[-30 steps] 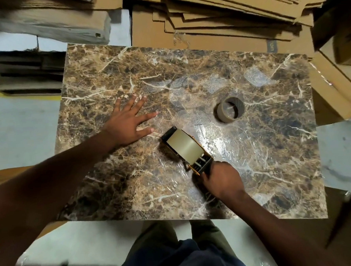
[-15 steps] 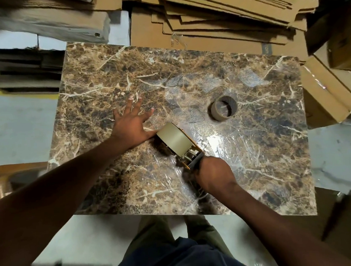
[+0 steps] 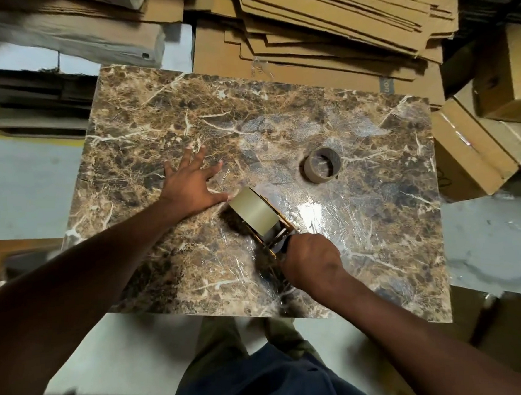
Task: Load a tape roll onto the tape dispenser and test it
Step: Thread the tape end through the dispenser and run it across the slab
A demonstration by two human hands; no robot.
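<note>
A tape dispenser (image 3: 265, 224) with a yellow frame and a beige tape roll (image 3: 254, 211) loaded on it lies across the middle of the brown marble-patterned tabletop (image 3: 377, 236). My right hand (image 3: 313, 262) is closed around its dark handle at the near end. My left hand (image 3: 191, 184) rests flat on the table with fingers spread, its thumb tip just left of the roll. A second brown tape roll (image 3: 323, 164) stands apart on the table, farther back and to the right. Shiny clear film or tape covers the table surface around the dispenser.
Stacks of flattened cardboard (image 3: 334, 25) lie beyond the table's far edge. Closed cardboard boxes (image 3: 478, 141) sit off the right edge. Grey floor shows left and right of the table. My legs are at the near edge.
My right hand has pushed the dispenser forward and left toward my left hand. The left hand stayed flat, its fingers closing slightly together.
</note>
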